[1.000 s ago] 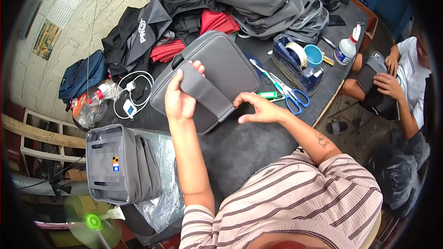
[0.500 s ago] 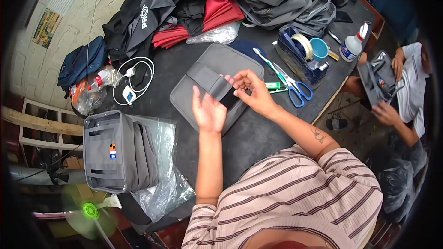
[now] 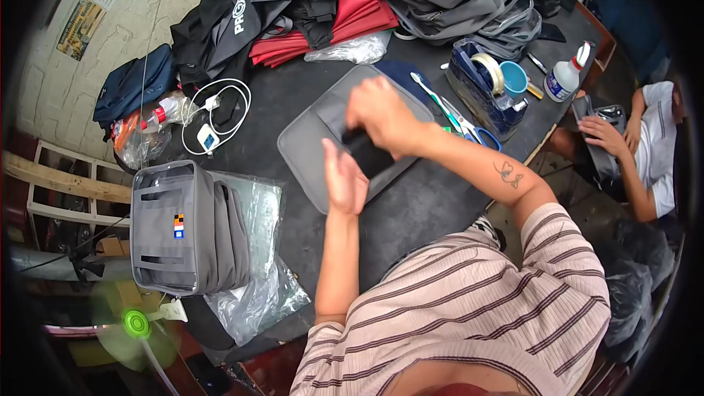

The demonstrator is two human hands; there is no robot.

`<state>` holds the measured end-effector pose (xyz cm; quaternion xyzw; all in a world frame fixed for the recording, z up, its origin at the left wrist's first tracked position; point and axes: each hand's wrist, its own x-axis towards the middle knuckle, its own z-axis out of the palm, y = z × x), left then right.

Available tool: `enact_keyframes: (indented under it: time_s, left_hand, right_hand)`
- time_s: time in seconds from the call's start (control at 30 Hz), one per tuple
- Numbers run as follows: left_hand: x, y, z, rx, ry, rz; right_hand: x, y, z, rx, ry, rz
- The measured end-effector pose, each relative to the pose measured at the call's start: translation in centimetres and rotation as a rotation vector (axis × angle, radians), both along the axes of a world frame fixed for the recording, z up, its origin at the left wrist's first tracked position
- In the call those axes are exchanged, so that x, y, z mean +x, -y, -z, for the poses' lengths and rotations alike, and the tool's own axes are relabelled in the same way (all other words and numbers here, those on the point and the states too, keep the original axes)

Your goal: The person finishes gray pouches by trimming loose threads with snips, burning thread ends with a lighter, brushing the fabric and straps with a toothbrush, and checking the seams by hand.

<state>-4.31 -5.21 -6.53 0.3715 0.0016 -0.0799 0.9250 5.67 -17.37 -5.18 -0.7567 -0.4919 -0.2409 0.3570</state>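
A flat grey zip-edged bag lies on the black table, with a grey band across it and a black patch between my hands. My right hand is curled above the band, slightly blurred; what its fingers hold, if anything, is hidden. My left hand rests at the bag's near side with the palm turned up, thumb and fingers stretched, beside the black patch. Right of the bag lie scissors with blue handles and a toothbrush.
A tape dispenser, blue cup and spray bottle stand at the right. Grey pouches sit on plastic at the left, near a spinning fan. Backpacks and red fabric line the back. A co-worker sits at far right.
My right hand has risen away from my left and curled, and more of the black patch shows. My left hand stays open. The co-worker's hands and grey item have shifted.
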Motion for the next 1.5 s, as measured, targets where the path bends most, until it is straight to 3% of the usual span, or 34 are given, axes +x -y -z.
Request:
enact_keyframes:
  time_s: [0.03, 0.07, 0.23, 0.33, 0.37, 0.4, 0.43, 0.47, 0.53, 0.7, 0.9, 1.0, 1.07, 1.17, 1.2, 1.27, 1.3, 1.4, 1.5]
  left_hand:
    - [-0.3, 0.5, 1.1, 0.201, 0.016, 0.050]
    - [-0.3, 0.9, 2.0, 0.151, 0.006, 0.031]
    - [2.0, -1.6, 0.5, -0.147, -0.049, 0.214]
    - [4.7, -3.8, -0.2, -0.643, -0.082, 0.329]
    - [6.1, -4.8, 0.1, -0.496, -0.195, 0.231]
    - [8.3, -6.8, 2.1, -0.576, -0.167, 0.351]
    - [8.9, -7.0, 0.9, -0.657, -0.139, 0.472]
    - [9.2, -6.1, 0.3, -0.300, -0.299, 0.040]
    - [10.7, -7.1, 0.0, -0.592, -0.415, 0.147]
    - [13.1, -7.3, 0.1, -0.605, -0.507, 0.062]
    - [13.0, -7.2, 0.1, -0.594, -0.419, -0.003]
    - [12.8, -7.6, -0.1, -0.473, -0.397, -0.059]
    - [12.4, -8.1, -0.1, -0.456, -0.339, -0.067]
    - [11.5, -8.2, -0.2, -0.433, -0.280, 0.005]
    - [11.2, -7.8, -0.4, -0.434, -0.285, 0.004]
    - [11.2, -6.3, -1.1, -0.307, -0.207, -0.051]
    - [11.5, -5.8, -1.7, -0.355, -0.219, -0.105]
    - [12.4, -6.8, -3.7, -0.187, -0.241, -0.245]
    - [14.0, -9.5, -5.1, -0.035, -0.200, -0.297]
  right_hand:
    - [1.0, -0.1, -1.5, 0.072, -0.074, 0.120]
    - [2.2, -0.5, -2.2, 0.101, -0.132, 0.148]
    - [2.5, -0.4, -5.1, 0.038, -0.112, -0.027]
    - [0.1, 0.4, -6.0, 0.013, -0.063, -0.107]
    - [-0.5, 0.5, -5.6, 0.045, -0.052, -0.137]
    - [-1.2, 0.7, -5.0, 0.075, -0.043, -0.166]
    - [-1.7, 1.0, -4.1, 0.078, 0.000, -0.166]
    - [-2.3, 1.3, -3.2, 0.064, -0.003, -0.193]
    - [-3.4, 1.8, -1.6, 0.031, -0.023, -0.202]
    - [-4.2, 2.3, 1.3, 0.068, -0.012, -0.186]
    - [-5.2, 1.3, 3.9, 0.124, -0.021, -0.057]
    - [-5.6, 1.5, 6.0, 0.072, 0.012, 0.050]
    - [-6.1, 1.5, 6.7, 0.221, -0.260, -0.041]
    - [-4.3, 0.9, 3.3, 0.459, -0.413, 0.148]
    - [-2.5, -0.4, 3.8, 0.668, -0.671, -0.018]
    - [-1.2, -1.2, 2.0, 0.640, -1.276, -0.141]
    - [-0.5, -1.7, 2.0, 0.607, -1.412, -0.206]
    - [-1.5, -1.6, 0.4, 0.331, -1.151, -0.024]
    - [-3.1, -0.7, -0.2, 0.257, -1.102, -0.077]
